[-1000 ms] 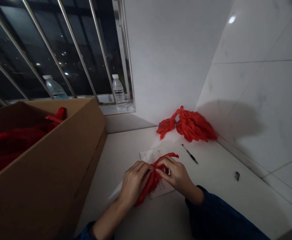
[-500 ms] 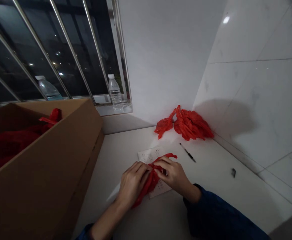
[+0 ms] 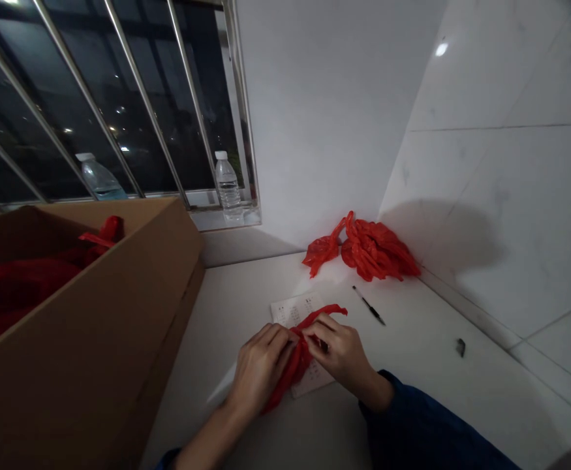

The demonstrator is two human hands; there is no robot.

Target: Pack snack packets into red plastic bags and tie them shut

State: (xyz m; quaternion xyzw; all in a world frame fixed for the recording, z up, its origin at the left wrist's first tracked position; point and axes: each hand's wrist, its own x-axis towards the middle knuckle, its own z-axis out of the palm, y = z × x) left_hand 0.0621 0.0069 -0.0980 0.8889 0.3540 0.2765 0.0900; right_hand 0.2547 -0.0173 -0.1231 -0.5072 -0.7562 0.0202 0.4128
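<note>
A red plastic bag lies bunched over a printed sheet of paper on the white table. My left hand pinches the bag from the left, its fingers pressed together. From the right, my right hand pinches the same bag close to the left fingertips. One twisted end of the bag sticks out past the right fingers toward the upper right. The lower part trails beneath my left hand, and the exact spot of the pinch is partly hidden.
To the left stands a large cardboard box with red bags inside. More red bags lie at the wall. A pen and a small dark object are on the table. Bottles stand by the barred window.
My right fingers have shifted slightly on the bag, close to my left fingertips. Both hands keep their pinch. The whole view has moved a little, with things appearing slightly lower.
</note>
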